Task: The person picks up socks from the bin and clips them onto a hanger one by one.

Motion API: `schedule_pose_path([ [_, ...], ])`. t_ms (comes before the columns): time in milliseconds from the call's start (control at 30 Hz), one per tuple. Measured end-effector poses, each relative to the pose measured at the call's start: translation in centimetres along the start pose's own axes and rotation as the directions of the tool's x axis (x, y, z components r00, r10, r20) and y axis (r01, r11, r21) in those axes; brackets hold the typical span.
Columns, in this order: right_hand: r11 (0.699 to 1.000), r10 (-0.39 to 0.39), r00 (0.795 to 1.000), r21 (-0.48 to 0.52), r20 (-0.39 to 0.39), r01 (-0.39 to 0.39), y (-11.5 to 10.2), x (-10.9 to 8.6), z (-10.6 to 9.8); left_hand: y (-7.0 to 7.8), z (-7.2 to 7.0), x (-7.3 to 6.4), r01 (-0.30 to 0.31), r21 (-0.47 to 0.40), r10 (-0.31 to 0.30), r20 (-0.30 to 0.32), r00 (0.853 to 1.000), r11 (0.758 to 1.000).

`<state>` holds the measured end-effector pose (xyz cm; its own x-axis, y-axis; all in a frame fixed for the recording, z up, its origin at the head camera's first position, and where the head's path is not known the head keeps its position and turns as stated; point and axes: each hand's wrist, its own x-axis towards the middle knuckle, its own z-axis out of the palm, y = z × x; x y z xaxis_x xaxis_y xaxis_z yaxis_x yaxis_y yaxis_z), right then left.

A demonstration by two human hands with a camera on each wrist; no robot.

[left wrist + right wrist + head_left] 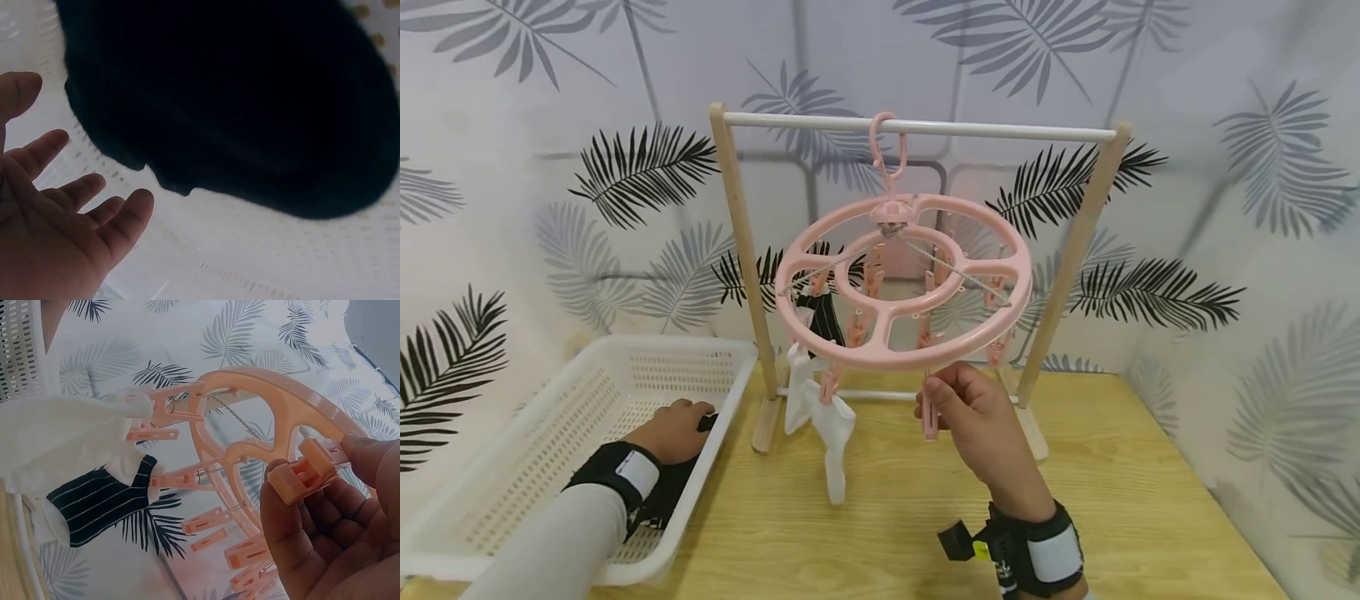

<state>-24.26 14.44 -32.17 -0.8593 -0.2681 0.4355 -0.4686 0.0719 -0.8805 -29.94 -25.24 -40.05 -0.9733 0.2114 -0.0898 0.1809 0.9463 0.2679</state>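
My right hand (981, 421) pinches a pink clothes peg (930, 417) between thumb and fingers, below the front rim of a round pink drying hanger (887, 354). The right wrist view shows this peg (303, 472) close up. My left hand (673, 429) is inside a white plastic basket (700, 343). Its fingers are spread and loosely bent in the left wrist view, apart from a dark cloth piece (237, 112). White socks (833, 433) hang from pegs at the hanger's left. Behind them hangs a black sock with pale stripes (103, 503).
A white rod on wooden posts (1075, 258) carries the hanger by its hook (887, 146). Several other pegs (996, 350) dangle from the rings. The stand is on a wood-grain table (880, 533), before a leaf-patterned backdrop (1225, 208).
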Motion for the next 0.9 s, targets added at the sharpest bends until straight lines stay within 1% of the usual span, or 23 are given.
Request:
schedule_pose_path([
  [133, 1.000, 0.005, 1.000, -0.002, 0.002, -0.005, 0.0, 0.0, 0.0, -0.4, 0.9, 0.3, -0.001, -0.031, 0.001, 0.006, 1.000, 1.000],
  [233, 1.000, 0.007, 1.000, 0.000, 0.001, -0.007, -0.1, 0.0, -0.1, -0.8, 1.2, 0.4, -0.015, -0.038, 0.014, -0.008, 1.000, 0.999],
  [433, 1.000, 0.006, 1.000, 0.019, 0.006, -0.006, -0.2, 0.0, -0.1, -1.5, 1.4, 0.5, -0.049, -0.055, 0.044, -0.095, 0.995, 0.997],
  [533, 0.999, 0.008, 1.000, 0.039, 0.007, -0.008, -0.3, -0.2, 0.0, -1.6, 1.4, 0.4, -0.054, -0.052, 0.048, -0.122, 0.991, 0.997],
  [567, 0.999, 0.007, 1.000, 0.045, 0.008, -0.008, -0.2, -0.2, 0.0, -1.5, 1.4, 0.3, -0.047, -0.051, 0.040, -0.128, 0.991, 0.998],
  [667, 0.999, 0.013, 1.000, 0.050, 0.008, -0.013, -0.2, -0.2, 0.0, -1.5, 1.2, 0.4, -0.011, -0.084, 0.000, -0.130, 0.992, 0.996],
  [767, 0.999, 0.019, 1.000, 0.037, 0.003, -0.019, -0.2, -0.2, 0.0, -1.5, 1.1, 0.6, 0.013, -0.124, -0.033, -0.157, 0.987, 0.992],
  [900, 0.999, 0.029, 1.000, 0.020, -0.007, -0.029, -0.3, -0.2, -0.2, -1.4, 0.8, 0.9, -0.002, -0.147, -0.028, -0.206, 0.978, 0.989],
])
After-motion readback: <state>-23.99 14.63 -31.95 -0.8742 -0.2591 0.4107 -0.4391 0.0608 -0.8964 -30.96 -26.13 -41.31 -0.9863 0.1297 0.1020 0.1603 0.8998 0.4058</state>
